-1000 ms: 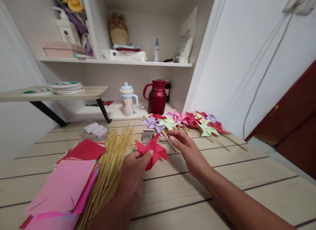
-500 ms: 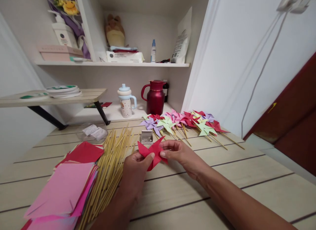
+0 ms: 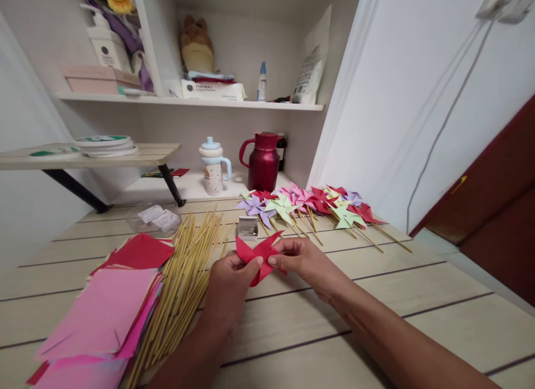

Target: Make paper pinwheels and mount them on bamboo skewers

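Note:
A red paper pinwheel is held between my two hands above the table, its folded points spread outward. My left hand pinches it from the left, with the thumb pressed near its centre. From the right, my right hand grips another part between thumb and fingers. The fingertips behind the paper are hidden. Just beyond stands a small open box with tiny shiny pieces in it. Thin wooden sticks lie in a loose bundle beside my left hand.
Pink and red paper sheets are stacked at the left. Finished pinwheels on sticks lie along the back. A red jug and a speckled cup stand behind. A raised wooden shelf overhangs the table's left side.
The camera view has shifted slightly. Both hands keep hold of the red pinwheel in nearly the same pose, with only small movement of the fingers.

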`<state>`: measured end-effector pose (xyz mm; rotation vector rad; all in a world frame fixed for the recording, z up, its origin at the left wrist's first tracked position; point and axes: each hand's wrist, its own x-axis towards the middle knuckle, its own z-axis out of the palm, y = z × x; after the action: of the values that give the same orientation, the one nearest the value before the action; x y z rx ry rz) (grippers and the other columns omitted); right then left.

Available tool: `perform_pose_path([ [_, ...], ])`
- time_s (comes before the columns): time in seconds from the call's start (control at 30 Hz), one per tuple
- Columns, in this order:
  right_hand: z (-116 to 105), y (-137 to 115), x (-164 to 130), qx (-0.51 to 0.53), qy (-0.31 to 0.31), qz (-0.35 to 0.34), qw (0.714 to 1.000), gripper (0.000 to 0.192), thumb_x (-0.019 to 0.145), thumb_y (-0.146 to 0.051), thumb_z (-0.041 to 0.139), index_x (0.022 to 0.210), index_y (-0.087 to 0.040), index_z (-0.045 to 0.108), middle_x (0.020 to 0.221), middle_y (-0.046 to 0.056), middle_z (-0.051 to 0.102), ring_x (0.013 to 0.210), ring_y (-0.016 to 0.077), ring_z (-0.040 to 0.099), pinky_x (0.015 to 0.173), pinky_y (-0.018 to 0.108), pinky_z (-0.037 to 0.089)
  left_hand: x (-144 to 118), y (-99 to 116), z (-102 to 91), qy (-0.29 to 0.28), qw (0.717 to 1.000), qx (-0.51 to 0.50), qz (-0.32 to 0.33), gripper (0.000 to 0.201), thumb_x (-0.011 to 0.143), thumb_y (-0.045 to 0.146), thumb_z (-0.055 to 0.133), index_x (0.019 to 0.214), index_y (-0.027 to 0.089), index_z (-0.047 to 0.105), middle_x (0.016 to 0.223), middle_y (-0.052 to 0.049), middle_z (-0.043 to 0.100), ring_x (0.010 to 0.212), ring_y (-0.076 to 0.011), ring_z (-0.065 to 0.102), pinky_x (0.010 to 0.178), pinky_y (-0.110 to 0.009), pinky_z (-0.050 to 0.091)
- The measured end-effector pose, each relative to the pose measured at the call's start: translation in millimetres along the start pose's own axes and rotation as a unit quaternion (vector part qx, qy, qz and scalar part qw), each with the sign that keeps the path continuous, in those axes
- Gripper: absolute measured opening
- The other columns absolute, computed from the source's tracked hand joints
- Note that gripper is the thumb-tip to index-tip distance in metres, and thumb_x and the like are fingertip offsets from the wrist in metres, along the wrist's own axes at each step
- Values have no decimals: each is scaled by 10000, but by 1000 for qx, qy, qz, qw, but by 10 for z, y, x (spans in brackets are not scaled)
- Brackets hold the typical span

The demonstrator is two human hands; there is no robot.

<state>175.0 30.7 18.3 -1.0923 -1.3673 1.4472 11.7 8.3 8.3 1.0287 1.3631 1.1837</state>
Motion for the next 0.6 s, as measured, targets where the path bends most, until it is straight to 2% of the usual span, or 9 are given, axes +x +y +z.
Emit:
perform_pose_path([
  [0.2,15,1,6,-12,6,9,1000,223,635,-325,780,647,-151,642,606,-23,561,593,109,426,583,254,297,-36,30,10,8,1000,3,6,217,640,331,757,765,153,775,713,-42,759,666,-184,667,613,-256,479],
  [0.33,26,27,4,-24,6,3,1000,230,644,-339,767,642,-161,621,592,-31,536,577,106,400,561,253,273,-59,44,16,0,1000,-5,7,252,648,353,755,799,152,781,777,-61,773,706,-199,676,649,-272,487],
  [0.6,76,62,6,-42,27,-17,999,222,643,-307,730,591,-176,558,564,-45,500,538,90,352,519,243,238,-52,-18,17,7,1000,-5,8,265,634,355,764,792,143,782,792,-74,773,730,-216,685,672,-287,493],
])
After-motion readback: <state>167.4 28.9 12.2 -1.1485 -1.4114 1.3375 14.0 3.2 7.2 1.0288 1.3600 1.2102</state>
